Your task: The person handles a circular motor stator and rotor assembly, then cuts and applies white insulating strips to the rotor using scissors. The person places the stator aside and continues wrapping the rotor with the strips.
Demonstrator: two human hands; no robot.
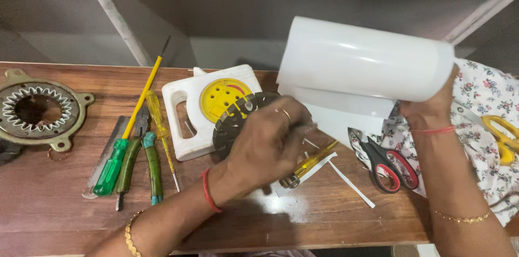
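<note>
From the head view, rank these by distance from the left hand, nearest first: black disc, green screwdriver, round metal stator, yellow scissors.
Measured from the left hand:
1. Black disc: under the hand, touching it.
2. Green screwdriver: to the left, among the pliers.
3. Round metal stator: far left end of the table.
4. Yellow scissors: far right, on the floral cloth; close to the stator's distance, so 3 and 4 are nearly tied.

No packages, labels, signs or screens in view.
</note>
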